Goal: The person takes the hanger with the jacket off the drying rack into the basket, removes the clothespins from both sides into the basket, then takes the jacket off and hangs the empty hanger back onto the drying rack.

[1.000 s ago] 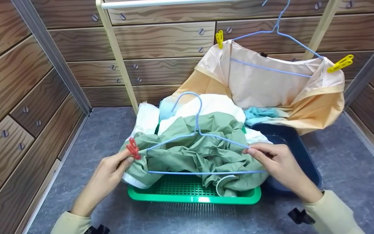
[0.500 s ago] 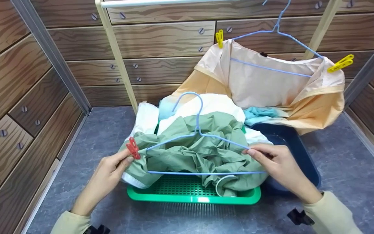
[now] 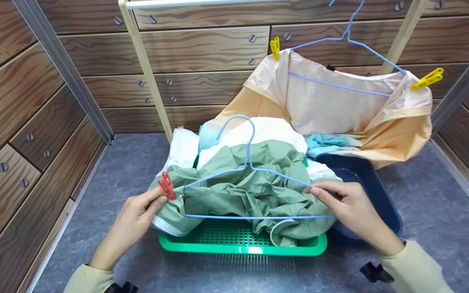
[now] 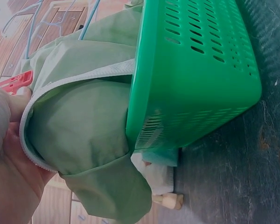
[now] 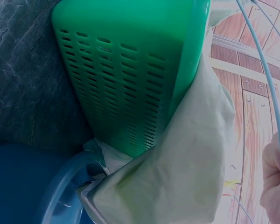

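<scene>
A blue wire hanger [image 3: 275, 173] stands upright before a crumpled green garment [image 3: 218, 199]. At the hanger's left end, a red clothespin [image 3: 167, 186] is clipped on the garment. My left hand [image 3: 136, 215] pinches the cloth just beside that clothespin. In the left wrist view, the garment's pale-edged opening [image 4: 84, 73] hangs beside the fingers. My right hand [image 3: 346, 203] pinches the right arm of the hanger between thumb and fingers. Most of the garment lies in and over a green perforated basket [image 3: 242, 249].
White cloth [image 3: 259, 132] is heaped behind the garment. A dark blue basin [image 3: 385, 203] stands right of the basket. Farther back, a peach garment [image 3: 332, 106] hangs on another blue hanger [image 3: 324, 40] with yellow clothespins [image 3: 427, 79]. Behind is a rack with a white rail [image 3: 202, 3].
</scene>
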`<action>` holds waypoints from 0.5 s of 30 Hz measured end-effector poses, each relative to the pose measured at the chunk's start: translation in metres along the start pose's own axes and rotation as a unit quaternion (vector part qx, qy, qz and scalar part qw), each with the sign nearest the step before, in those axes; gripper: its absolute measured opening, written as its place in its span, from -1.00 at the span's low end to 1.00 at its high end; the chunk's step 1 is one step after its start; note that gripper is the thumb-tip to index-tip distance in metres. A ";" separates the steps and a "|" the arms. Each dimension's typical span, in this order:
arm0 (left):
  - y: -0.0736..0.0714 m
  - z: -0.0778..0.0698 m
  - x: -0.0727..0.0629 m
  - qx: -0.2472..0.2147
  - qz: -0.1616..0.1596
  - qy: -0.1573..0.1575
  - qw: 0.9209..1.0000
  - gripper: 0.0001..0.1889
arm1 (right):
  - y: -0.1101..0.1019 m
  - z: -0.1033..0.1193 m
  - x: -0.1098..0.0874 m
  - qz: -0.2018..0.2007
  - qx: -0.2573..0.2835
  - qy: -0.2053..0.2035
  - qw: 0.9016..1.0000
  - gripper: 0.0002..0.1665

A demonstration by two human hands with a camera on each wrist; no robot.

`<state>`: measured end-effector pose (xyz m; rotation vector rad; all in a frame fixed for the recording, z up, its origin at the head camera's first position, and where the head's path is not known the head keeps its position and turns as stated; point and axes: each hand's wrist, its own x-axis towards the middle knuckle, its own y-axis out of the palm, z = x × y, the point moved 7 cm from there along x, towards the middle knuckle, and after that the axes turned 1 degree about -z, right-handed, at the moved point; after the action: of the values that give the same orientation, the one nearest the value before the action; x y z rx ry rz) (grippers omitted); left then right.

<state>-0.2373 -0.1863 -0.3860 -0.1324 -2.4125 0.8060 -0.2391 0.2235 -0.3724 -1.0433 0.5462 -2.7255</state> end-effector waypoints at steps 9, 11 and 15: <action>0.000 0.002 -0.001 0.001 -0.004 -0.008 1.000 -0.80 | 0.000 -0.001 -0.001 0.008 -0.016 0.005 1.000 -0.68; 0.000 0.002 -0.001 -0.001 -0.005 -0.008 1.000 -0.80 | -0.001 0.000 0.000 0.011 -0.023 0.012 1.000 -0.68; 0.000 0.001 -0.001 -0.008 0.000 -0.010 1.000 -0.80 | -0.001 0.001 0.000 0.009 -0.026 0.005 1.000 -0.67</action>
<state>-0.2365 -0.1870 -0.3871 -0.1321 -2.4386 0.7917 -0.2385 0.2242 -0.3708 -1.0327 0.6284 -2.7154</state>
